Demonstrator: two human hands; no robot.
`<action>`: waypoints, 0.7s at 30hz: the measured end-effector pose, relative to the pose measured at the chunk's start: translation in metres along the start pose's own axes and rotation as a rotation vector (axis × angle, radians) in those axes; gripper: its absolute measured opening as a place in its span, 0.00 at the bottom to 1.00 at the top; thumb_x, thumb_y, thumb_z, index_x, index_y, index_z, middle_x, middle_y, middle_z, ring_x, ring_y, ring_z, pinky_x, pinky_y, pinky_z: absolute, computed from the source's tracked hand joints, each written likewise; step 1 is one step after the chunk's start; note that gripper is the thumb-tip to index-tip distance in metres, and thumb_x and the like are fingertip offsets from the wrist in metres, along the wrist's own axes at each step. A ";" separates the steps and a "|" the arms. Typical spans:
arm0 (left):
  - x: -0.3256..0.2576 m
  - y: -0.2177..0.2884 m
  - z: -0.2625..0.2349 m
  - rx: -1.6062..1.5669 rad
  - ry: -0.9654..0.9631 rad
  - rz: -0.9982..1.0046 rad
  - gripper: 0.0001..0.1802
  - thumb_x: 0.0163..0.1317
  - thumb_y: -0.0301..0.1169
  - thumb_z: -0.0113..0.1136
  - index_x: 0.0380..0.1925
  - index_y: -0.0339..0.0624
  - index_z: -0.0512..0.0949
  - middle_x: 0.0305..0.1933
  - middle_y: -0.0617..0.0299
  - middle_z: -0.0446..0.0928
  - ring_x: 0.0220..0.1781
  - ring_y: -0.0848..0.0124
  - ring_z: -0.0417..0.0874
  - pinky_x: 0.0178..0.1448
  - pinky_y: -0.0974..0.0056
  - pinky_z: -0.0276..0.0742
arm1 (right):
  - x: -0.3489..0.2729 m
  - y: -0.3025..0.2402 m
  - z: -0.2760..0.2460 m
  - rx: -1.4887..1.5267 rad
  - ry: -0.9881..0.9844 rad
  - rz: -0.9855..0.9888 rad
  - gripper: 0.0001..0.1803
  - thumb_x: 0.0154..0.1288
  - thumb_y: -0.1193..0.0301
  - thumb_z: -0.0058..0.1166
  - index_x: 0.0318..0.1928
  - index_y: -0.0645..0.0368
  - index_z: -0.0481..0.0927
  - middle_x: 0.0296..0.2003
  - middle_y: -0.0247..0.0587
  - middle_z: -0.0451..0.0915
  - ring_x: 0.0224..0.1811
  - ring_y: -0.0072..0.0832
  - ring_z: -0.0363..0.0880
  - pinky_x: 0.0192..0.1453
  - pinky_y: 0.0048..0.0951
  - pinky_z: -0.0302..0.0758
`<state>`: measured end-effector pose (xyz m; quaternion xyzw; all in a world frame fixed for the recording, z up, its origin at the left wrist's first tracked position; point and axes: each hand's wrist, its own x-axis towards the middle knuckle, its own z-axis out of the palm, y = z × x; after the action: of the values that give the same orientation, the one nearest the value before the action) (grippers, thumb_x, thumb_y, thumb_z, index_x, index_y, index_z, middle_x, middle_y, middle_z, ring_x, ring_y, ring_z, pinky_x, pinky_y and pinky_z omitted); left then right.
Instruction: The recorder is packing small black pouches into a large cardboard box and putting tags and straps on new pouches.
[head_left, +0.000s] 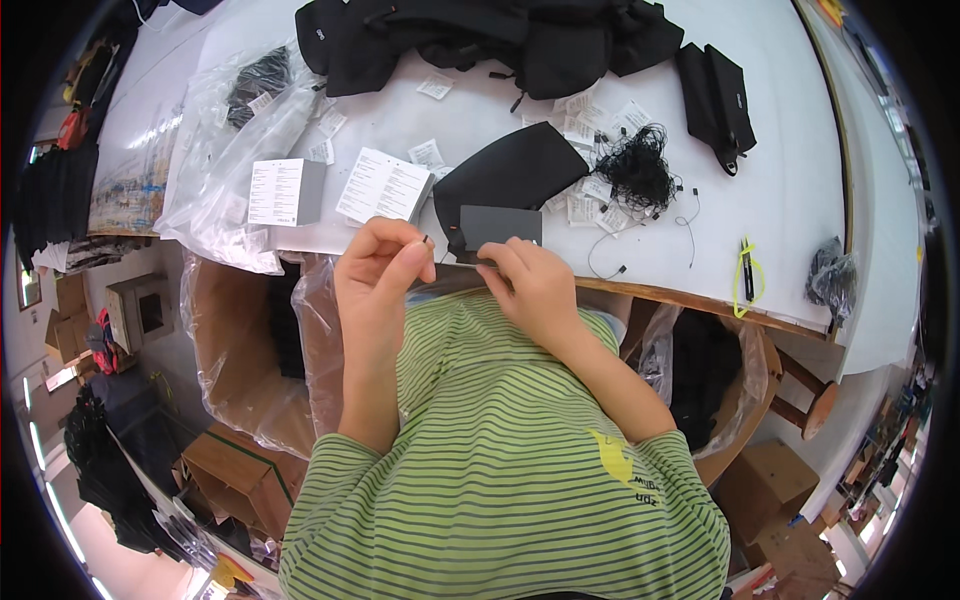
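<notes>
At the table's near edge, my left hand [382, 275] pinches a small black tip [427, 240] between thumb and forefinger. It looks like the end of a thin black cord, most of which cannot be made out. My right hand [530, 290] grips a dark grey card [498, 226] by its near edge, fingers on top. Just beyond the card lies a flat black fabric pouch [515, 175]. Farther right is a tangled heap of black tag strings [637, 170], with a few loose strings beside it.
Two stacks of white printed cards [280, 192] [385, 187] stand left, beside clear plastic bags [235, 130]. Black fabric bags [480, 45] are piled at the back, another black bag [716, 108] lies right. Yellow-handled snips [747, 275] rest near the right edge. Lined cartons [240, 340] stand below.
</notes>
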<state>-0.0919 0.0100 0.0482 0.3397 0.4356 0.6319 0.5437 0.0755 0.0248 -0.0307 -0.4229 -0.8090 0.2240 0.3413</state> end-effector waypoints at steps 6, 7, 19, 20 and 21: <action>-0.002 0.001 0.000 -0.029 -0.010 -0.022 0.03 0.60 0.21 0.58 0.34 0.34 0.75 0.31 0.62 0.76 0.30 0.77 0.74 0.38 0.74 0.68 | 0.011 -0.002 0.003 -0.057 0.068 -0.064 0.12 0.49 0.70 0.64 0.36 0.52 0.78 0.24 0.32 0.67 0.26 0.29 0.70 0.28 0.30 0.67; -0.001 0.001 0.000 -0.039 -0.013 -0.025 0.03 0.60 0.21 0.58 0.34 0.34 0.75 0.31 0.62 0.76 0.30 0.77 0.74 0.38 0.74 0.68 | 0.015 0.000 0.005 -0.057 0.097 -0.105 0.12 0.47 0.71 0.65 0.35 0.52 0.80 0.23 0.32 0.67 0.24 0.29 0.69 0.26 0.31 0.66; -0.003 0.001 -0.003 -0.001 0.006 -0.051 0.04 0.60 0.22 0.59 0.35 0.35 0.75 0.30 0.63 0.76 0.30 0.78 0.74 0.38 0.75 0.68 | 0.020 0.002 0.014 -0.031 0.088 -0.159 0.10 0.47 0.70 0.66 0.31 0.52 0.78 0.23 0.31 0.67 0.25 0.29 0.69 0.26 0.30 0.65; -0.003 0.001 -0.003 0.000 0.006 -0.051 0.04 0.60 0.22 0.59 0.35 0.35 0.75 0.30 0.63 0.76 0.30 0.78 0.74 0.38 0.75 0.68 | 0.021 0.002 0.014 -0.031 0.089 -0.159 0.10 0.47 0.70 0.66 0.31 0.52 0.78 0.23 0.31 0.67 0.25 0.29 0.69 0.26 0.30 0.65; -0.002 0.002 -0.003 0.002 -0.005 -0.050 0.05 0.60 0.22 0.60 0.35 0.34 0.75 0.30 0.63 0.76 0.30 0.78 0.75 0.38 0.75 0.68 | 0.021 0.002 0.014 -0.026 0.086 -0.154 0.10 0.47 0.70 0.66 0.30 0.52 0.77 0.23 0.32 0.67 0.25 0.29 0.69 0.26 0.30 0.65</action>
<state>-0.0951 0.0069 0.0488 0.3306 0.4434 0.6168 0.5600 0.0575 0.0421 -0.0337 -0.3731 -0.8265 0.1680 0.3865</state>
